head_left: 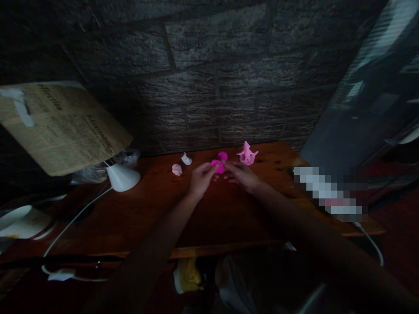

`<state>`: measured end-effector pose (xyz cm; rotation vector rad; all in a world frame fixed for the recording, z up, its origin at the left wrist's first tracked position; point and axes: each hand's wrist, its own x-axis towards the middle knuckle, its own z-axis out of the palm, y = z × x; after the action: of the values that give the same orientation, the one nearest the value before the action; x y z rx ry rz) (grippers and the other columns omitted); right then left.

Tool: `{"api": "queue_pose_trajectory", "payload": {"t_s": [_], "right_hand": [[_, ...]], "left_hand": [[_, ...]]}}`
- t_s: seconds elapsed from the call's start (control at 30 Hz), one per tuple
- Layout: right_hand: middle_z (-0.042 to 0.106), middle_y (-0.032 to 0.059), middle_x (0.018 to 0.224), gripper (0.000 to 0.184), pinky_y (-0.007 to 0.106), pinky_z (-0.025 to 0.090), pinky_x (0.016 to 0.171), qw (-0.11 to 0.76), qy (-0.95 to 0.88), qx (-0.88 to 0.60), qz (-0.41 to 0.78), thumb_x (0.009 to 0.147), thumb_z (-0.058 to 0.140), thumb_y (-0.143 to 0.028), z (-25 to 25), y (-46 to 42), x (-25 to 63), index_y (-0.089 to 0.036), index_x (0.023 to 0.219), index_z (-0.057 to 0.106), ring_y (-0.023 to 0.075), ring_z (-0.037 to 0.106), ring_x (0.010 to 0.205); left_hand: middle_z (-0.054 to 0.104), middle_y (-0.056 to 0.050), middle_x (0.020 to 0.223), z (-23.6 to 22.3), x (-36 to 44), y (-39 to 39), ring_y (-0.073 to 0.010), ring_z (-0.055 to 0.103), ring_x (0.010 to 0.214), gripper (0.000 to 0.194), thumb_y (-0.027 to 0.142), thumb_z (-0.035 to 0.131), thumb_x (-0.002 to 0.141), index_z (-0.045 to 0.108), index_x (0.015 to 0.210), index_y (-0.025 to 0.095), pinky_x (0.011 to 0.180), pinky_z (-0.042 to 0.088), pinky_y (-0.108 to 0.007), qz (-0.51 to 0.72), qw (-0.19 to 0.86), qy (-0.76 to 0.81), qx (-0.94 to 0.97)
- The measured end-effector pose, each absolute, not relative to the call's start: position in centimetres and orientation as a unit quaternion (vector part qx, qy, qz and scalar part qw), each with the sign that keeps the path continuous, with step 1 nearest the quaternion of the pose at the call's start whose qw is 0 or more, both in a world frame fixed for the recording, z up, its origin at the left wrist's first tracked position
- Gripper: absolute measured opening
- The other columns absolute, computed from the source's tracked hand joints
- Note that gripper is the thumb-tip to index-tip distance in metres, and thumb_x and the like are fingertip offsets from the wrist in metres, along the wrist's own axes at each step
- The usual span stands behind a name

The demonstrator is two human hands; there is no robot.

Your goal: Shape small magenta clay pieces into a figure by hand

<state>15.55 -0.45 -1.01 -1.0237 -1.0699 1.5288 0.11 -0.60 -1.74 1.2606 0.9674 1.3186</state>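
A flat, bright pink piece of modelling clay is pinched between both hands above the wooden table. My left hand grips its left side with the thumb on top. My right hand has its fingers closed at the right edge of the same piece. Just behind it lies another bright pink lump of clay. A light pink clay figure with a pointed top and outstretched arms stands behind my right hand. Beyond my left hand are a pale pink lump and a white lump.
A lamp with a paper shade and white base stands left on the wooden table, its cord hanging over the front edge. A white paper cup lies far left. A blurred-out white object sits right. A stone wall rises behind.
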Motion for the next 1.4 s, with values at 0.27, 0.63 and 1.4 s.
{"api": "queue_pose_trajectory", "payload": {"t_s": [0.27,0.63,1.4], "right_hand": [[0.072,0.0036,0.071,0.04,0.02,0.042,0.05,0.482,-0.459,-0.428,0.611,0.078,0.076,-0.059,-0.3,-0.6,15.6,-0.019,0.075,0.071,0.0095,0.058,0.056],[0.076,0.0042,0.092,0.026,0.031,0.055,0.077,0.48,-0.663,-0.332,0.47,0.076,0.078,-0.039,-0.3,1.1,17.5,-0.019,0.092,0.075,0.0182,0.069,0.084],[0.075,0.0034,0.084,0.015,0.029,0.053,0.066,0.546,-0.676,-0.356,0.344,0.087,0.065,-0.027,-2.4,1.2,18.0,-0.019,0.097,0.073,0.0149,0.066,0.068]], "left_hand": [[0.065,0.002,0.064,-1.0,0.2,-1.0,-0.0093,0.059,0.057,0.034,0.044,0.083,0.068,0.072,0.082,0.016,0.054,0.047,-0.02,0.54,0.515,0.373,0.551],[0.071,-0.002,0.067,-1.4,0.1,-0.7,-0.0104,0.062,0.057,0.033,0.043,0.081,0.067,0.073,0.081,0.014,0.054,0.048,-0.021,0.509,0.496,0.422,0.563],[0.079,-0.006,0.086,-1.1,0.2,-0.5,-0.0168,0.074,0.078,0.035,0.037,0.09,0.061,0.078,0.087,0.016,0.076,0.062,-0.031,0.558,0.484,0.406,0.539]]}}
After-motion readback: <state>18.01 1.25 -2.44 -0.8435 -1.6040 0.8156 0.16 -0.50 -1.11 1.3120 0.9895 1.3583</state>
